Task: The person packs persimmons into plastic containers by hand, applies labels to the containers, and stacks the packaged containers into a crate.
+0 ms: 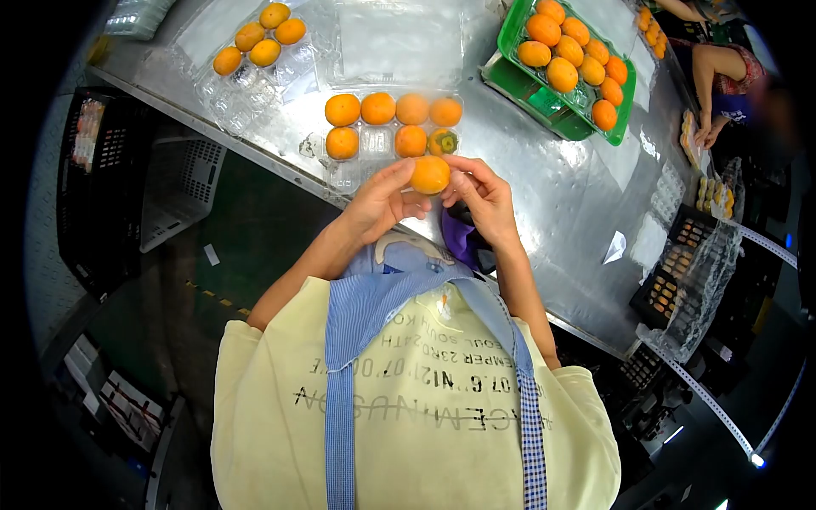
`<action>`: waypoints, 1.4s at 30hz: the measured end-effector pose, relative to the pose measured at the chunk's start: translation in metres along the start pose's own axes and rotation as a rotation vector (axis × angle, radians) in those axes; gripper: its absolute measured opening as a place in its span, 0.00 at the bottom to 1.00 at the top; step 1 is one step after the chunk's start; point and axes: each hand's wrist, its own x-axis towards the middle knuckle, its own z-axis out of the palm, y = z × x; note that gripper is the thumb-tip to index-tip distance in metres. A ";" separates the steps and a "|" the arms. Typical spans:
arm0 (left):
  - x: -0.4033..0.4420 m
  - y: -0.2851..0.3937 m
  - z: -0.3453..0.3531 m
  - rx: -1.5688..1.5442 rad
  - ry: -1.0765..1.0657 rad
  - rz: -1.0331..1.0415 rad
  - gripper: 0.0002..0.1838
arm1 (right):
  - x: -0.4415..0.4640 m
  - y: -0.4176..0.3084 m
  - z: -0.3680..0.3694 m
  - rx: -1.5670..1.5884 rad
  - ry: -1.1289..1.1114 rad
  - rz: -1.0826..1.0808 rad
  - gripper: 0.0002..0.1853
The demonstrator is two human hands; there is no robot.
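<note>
Between my two hands, above the table's near edge, is an orange persimmon (431,175). My left hand (384,200) grips it from the left with thumb and fingers. From the right, the fingertips of my right hand (483,197) touch it, the fingers bent around its side. Just beyond lies an open clear plastic clamshell box (376,143) with several persimmons in its cells. One of them, a persimmon (442,141) at the right end of the near row, shows its green calyx. Two near-row cells at the left hold different things: one a persimmon, one nothing.
A green crate (625,119) of persimmons stands at the back right. Another clear box (246,85) with several persimmons is at the back left. Purple cloth (459,238) hangs by the metal table's (552,246) edge. A co-worker's arm (704,85) shows at far right; black crates (102,187) stand left.
</note>
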 end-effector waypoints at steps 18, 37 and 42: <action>0.002 0.001 0.001 0.216 0.122 -0.043 0.23 | 0.000 -0.013 0.000 -0.322 -0.050 0.019 0.27; -0.008 0.009 -0.011 0.562 0.236 0.204 0.16 | 0.061 -0.106 -0.161 -0.941 0.696 -0.317 0.30; -0.008 0.010 -0.012 0.539 0.281 0.253 0.13 | 0.081 -0.105 -0.174 -1.331 0.699 -0.222 0.30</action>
